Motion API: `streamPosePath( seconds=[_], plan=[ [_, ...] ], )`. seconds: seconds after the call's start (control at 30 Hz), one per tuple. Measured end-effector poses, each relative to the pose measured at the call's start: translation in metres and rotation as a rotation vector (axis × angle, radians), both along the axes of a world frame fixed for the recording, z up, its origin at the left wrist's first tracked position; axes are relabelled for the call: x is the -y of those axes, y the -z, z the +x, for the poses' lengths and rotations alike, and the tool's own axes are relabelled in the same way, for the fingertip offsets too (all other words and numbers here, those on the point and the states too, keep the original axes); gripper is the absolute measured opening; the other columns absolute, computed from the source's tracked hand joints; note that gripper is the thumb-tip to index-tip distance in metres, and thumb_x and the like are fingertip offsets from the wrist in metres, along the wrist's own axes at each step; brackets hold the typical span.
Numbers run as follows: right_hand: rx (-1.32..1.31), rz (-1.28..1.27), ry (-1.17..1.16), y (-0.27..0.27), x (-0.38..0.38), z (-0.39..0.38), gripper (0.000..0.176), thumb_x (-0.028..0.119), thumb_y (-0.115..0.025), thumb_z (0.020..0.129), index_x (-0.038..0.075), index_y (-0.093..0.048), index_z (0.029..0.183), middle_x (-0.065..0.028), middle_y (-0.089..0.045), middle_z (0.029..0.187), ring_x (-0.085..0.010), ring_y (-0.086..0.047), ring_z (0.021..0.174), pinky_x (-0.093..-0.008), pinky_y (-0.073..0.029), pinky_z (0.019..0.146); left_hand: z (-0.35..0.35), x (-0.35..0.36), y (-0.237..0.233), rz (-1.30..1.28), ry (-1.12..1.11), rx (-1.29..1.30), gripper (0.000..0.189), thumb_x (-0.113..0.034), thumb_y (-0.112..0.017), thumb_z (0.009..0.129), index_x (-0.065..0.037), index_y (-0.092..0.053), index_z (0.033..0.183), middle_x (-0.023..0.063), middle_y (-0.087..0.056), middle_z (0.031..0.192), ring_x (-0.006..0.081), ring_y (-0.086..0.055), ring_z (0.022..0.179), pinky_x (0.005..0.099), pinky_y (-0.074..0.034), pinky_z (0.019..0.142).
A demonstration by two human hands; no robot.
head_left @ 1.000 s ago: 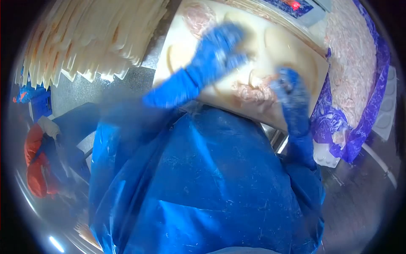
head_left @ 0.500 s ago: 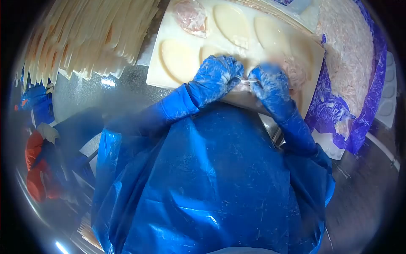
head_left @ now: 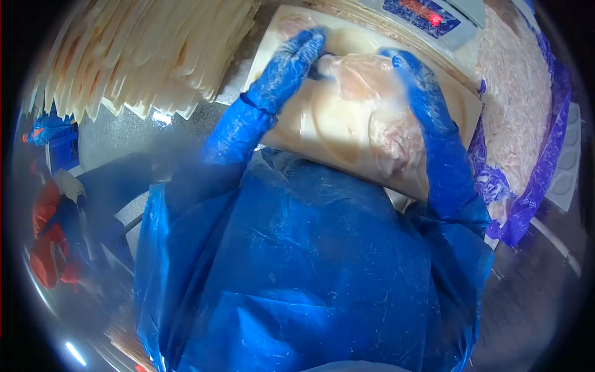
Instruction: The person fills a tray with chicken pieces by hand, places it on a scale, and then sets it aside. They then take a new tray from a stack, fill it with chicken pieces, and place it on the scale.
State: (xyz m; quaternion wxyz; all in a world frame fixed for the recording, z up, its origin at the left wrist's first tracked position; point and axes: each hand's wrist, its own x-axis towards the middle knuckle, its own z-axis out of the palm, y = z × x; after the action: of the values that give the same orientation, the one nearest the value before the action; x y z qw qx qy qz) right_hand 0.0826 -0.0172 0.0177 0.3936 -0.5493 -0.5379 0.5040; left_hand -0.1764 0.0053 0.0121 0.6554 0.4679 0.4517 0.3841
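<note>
A thin, see-through piece of pale pink skin or meat [head_left: 362, 75] is stretched between my two blue-gloved hands, over a white moulded tray [head_left: 292, 133] with leaf-shaped hollows. My left hand [head_left: 290, 65] has its fingers together and grips the left end; its thumb is partly hidden. At the upper right edge, my right hand [head_left: 421, 77] pinches the piece between thumb and fingers, slightly blurred. Below it, a crumpled lump of raw meat [head_left: 396, 146] lies in a near hollow. Another meat piece [head_left: 294, 26] sits in the far left hollow, partly behind my left fingers.
Pale thin slabs [head_left: 149, 56] stand stacked at the upper left. A scale with a red display [head_left: 427, 13] is behind the tray. On the right, a big meat heap [head_left: 517, 105] lies on purple plastic [head_left: 551, 149], beside another hollowed tray [head_left: 567, 149]. Red-orange items [head_left: 48, 248] are far left.
My hands were close together at the tray's middle; they have moved apart and farther up, with the thin piece now spread between them. The view has shifted, showing the scale display.
</note>
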Motion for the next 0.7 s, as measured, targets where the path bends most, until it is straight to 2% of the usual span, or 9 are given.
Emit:
streamPosePath(
  seconds=[0.07,0.13,0.2,0.27,0.3,0.47,0.53,0.63,0.7],
  plan=[
    [0.221,0.191,0.130,0.027,-0.017,0.019,0.021,0.027,-0.061,0.100,0.011,-0.070,0.111,-0.0061,-0.068,0.097,-0.0165,-0.061,0.088,-0.0335,-0.050,0.083,-0.010,-0.011,-0.007,0.417,-0.052,-0.804,0.031,-0.019,-0.056,0.102,-0.008,-0.063,0.130,0.0165,-0.068,0.115,0.0218,-0.066,0.108,0.0339,-0.055,0.086],
    [0.799,0.726,0.286,0.032,-0.023,0.031,0.021,0.025,-0.064,0.097,0.012,-0.069,0.112,-0.0115,-0.069,0.100,-0.0240,-0.064,0.091,-0.0379,-0.052,0.084,-0.008,-0.017,0.004,0.667,-0.054,-0.801,0.030,-0.019,-0.057,0.100,-0.008,-0.064,0.127,0.0149,-0.069,0.112,0.0237,-0.066,0.107,0.0354,-0.055,0.085],
    [0.803,0.609,0.257,0.033,-0.020,0.011,0.021,0.022,-0.066,0.093,0.010,-0.068,0.111,-0.0108,-0.068,0.102,-0.0294,-0.064,0.092,-0.0413,-0.052,0.084,0.001,-0.012,0.028,0.903,-0.050,-0.796,0.029,-0.019,-0.059,0.099,-0.008,-0.066,0.124,0.0134,-0.070,0.109,0.0256,-0.066,0.107,0.0370,-0.055,0.085],
    [0.760,0.613,-0.067,0.047,-0.020,-0.001,0.022,0.022,-0.066,0.092,0.009,-0.067,0.110,-0.0085,-0.067,0.106,-0.0256,-0.063,0.100,-0.0397,-0.050,0.088,0.024,-0.008,0.046,1.185,0.349,-0.951,0.028,-0.016,-0.062,0.093,-0.007,-0.067,0.119,0.0122,-0.069,0.115,0.0312,-0.064,0.112,0.0430,-0.051,0.095],
    [1.175,0.804,-0.252,0.050,-0.019,-0.004,0.023,0.022,-0.063,0.093,0.010,-0.066,0.113,-0.0081,-0.068,0.111,-0.0252,-0.062,0.105,-0.0375,-0.047,0.092,0.023,-0.008,0.047,1.179,0.344,-0.951,0.028,-0.016,-0.062,0.093,-0.007,-0.067,0.119,0.0122,-0.069,0.115,0.0312,-0.064,0.112,0.0430,-0.051,0.095],
    [1.154,0.669,-0.097,0.033,0.021,-0.011,0.029,0.017,-0.058,0.094,0.012,-0.064,0.122,-0.0117,-0.068,0.115,-0.0278,-0.060,0.107,-0.0400,-0.045,0.097,0.015,-0.026,0.031,1.260,0.114,-0.914,0.036,-0.010,-0.062,0.087,-0.005,-0.064,0.122,0.0124,-0.065,0.123,0.0344,-0.059,0.116,0.0474,-0.042,0.106],
    [1.004,0.481,-0.048,0.036,0.026,-0.021,0.033,0.016,-0.057,0.093,0.012,-0.063,0.125,-0.0140,-0.067,0.117,-0.0288,-0.060,0.108,-0.0429,-0.043,0.101,0.019,-0.031,0.042,1.335,0.161,-0.864,0.035,-0.009,-0.061,0.085,-0.005,-0.064,0.119,0.0137,-0.066,0.117,0.0345,-0.060,0.110,0.0463,-0.047,0.099],
    [1.077,0.757,-0.180,0.066,-0.029,-0.015,0.038,0.012,-0.056,0.091,0.012,-0.062,0.129,-0.0140,-0.067,0.117,-0.0304,-0.060,0.112,-0.0440,-0.043,0.103,0.040,-0.007,0.042,0.964,0.367,-0.837,0.033,-0.013,-0.063,0.081,-0.004,-0.064,0.113,0.0137,-0.065,0.109,0.0338,-0.061,0.104,0.0457,-0.051,0.090],
    [1.062,0.945,-0.214,0.067,-0.059,-0.014,0.038,0.010,-0.054,0.091,0.011,-0.063,0.128,-0.0127,-0.067,0.119,-0.0306,-0.059,0.115,-0.0438,-0.043,0.105,0.057,0.034,0.043,1.081,0.394,-0.821,0.037,-0.015,-0.065,0.087,-0.004,-0.063,0.122,0.0142,-0.065,0.118,0.0306,-0.062,0.108,0.0396,-0.051,0.094]
  ],
)
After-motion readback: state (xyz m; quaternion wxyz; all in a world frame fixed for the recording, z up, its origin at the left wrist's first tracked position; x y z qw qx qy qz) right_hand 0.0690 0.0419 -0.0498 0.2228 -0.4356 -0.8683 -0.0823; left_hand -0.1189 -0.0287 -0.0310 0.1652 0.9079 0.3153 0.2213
